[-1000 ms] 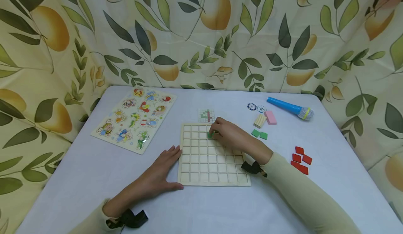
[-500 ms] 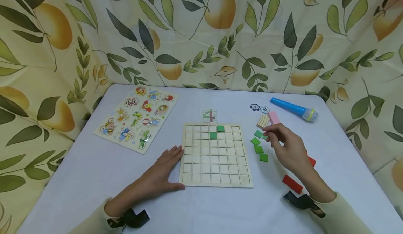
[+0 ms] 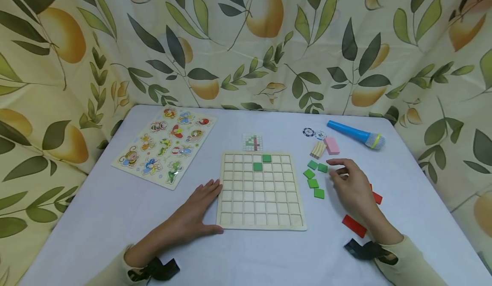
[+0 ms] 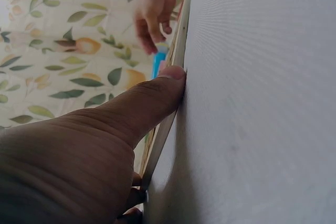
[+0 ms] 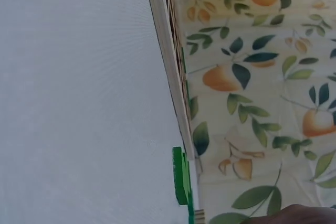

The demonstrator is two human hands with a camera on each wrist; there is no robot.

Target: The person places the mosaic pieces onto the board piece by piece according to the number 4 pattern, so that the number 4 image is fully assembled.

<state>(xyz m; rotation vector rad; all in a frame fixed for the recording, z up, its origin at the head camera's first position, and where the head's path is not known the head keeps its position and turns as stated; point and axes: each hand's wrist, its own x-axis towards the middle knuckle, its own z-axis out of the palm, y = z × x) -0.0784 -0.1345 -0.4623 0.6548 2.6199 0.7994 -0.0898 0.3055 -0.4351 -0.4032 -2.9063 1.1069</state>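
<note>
My left hand (image 3: 196,211) lies with straight fingers along the left side of a pale wooden grid board (image 3: 261,207), thumb at its near left corner. The left wrist view shows that thumb (image 4: 152,95) against the board's edge (image 4: 181,30). Two green square tiles sit in the grid, one in the top row (image 3: 267,158) and one diagonally below it (image 3: 257,166). My right hand (image 3: 351,187) hovers right of the board, fingers loosely bent and nothing between them. Its fingertips are just beside a loose green tile (image 3: 322,168); several more green tiles (image 3: 313,183) lie to the left.
Red tiles (image 3: 354,226) lie partly hidden by my right hand. Behind are a bundle of sticks (image 3: 318,149), a pink block (image 3: 332,145), two chips (image 3: 308,132) and a blue toy microphone (image 3: 355,134). A small pattern card (image 3: 252,142) and an insect picture board (image 3: 165,147) lie beyond the grid.
My right hand has left the green tile on the board, moved right to the loose green tiles, then drawn slightly back from them. My left hand stays at the board's edge.
</note>
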